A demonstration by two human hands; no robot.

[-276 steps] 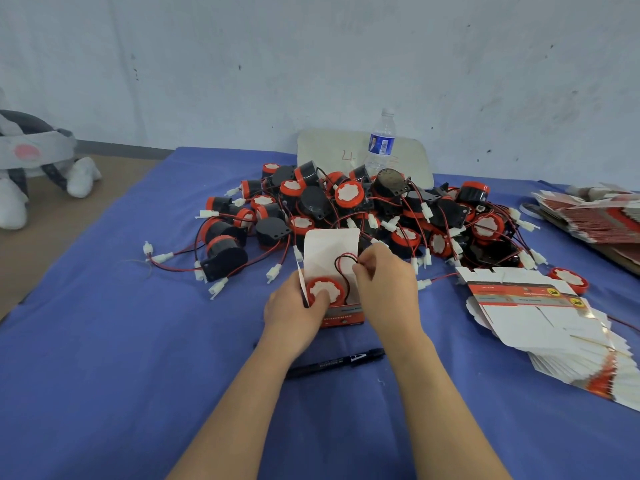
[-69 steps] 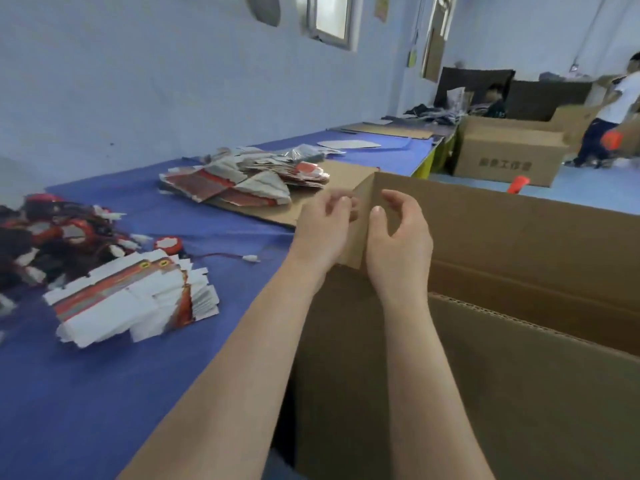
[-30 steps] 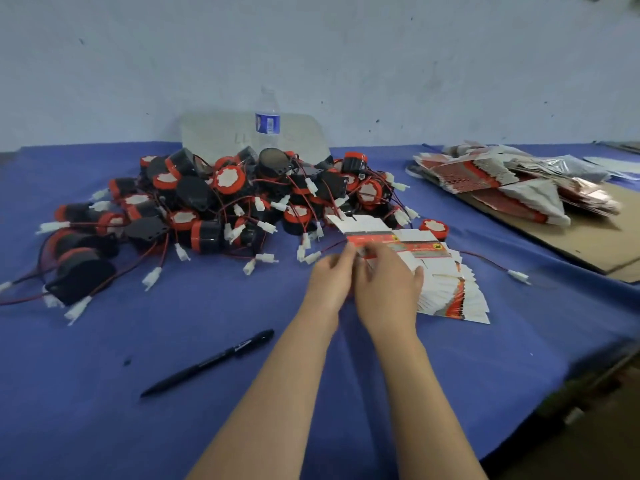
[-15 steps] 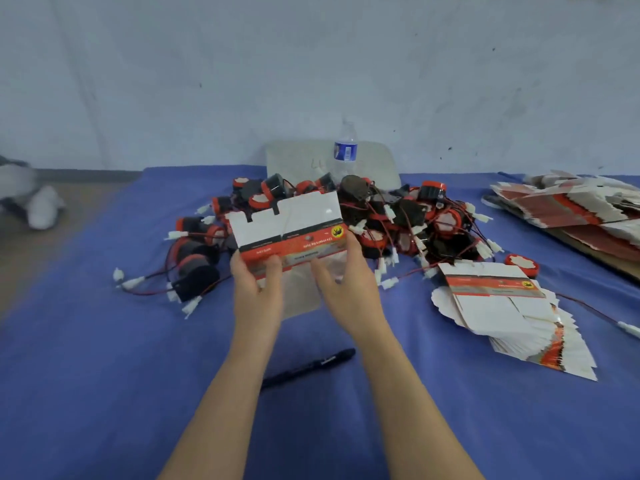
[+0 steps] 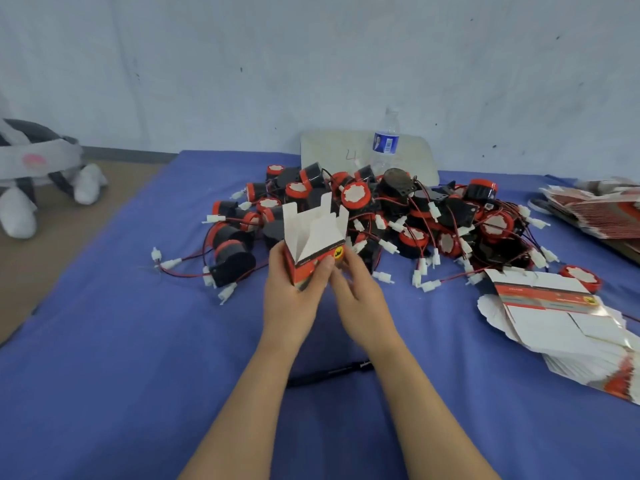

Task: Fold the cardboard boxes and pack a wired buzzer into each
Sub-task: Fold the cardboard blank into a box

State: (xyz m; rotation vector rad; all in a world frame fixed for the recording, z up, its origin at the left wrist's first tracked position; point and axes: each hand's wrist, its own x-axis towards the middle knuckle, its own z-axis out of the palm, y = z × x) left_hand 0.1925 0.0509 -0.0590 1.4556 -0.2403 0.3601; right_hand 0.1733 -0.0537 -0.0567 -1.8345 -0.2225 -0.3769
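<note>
A small red-and-white cardboard box (image 5: 313, 233) is up off the blue table (image 5: 121, 358), opened into a square tube with its white top flaps standing up. My left hand (image 5: 291, 299) grips its lower left side, thumb across the red front. My right hand (image 5: 360, 299) reaches in from the right, and its fairly straight fingers touch the box's lower right corner. Behind the box lies a heap of black-and-red wired buzzers (image 5: 398, 216) with red wires and white plugs. A fanned stack of flat boxes (image 5: 561, 327) lies to the right.
A black pen (image 5: 332, 372) lies on the cloth under my forearms. A water bottle (image 5: 385, 143) and a pale board (image 5: 339, 150) stand against the wall. More flat boxes (image 5: 595, 209) sit at the far right, a plush toy (image 5: 31, 174) on the floor at left.
The flat box that both hands held spread out half a second ago is now opened into a tube, lower and closer to me. My left hand has taken its side, my right moved under its corner.
</note>
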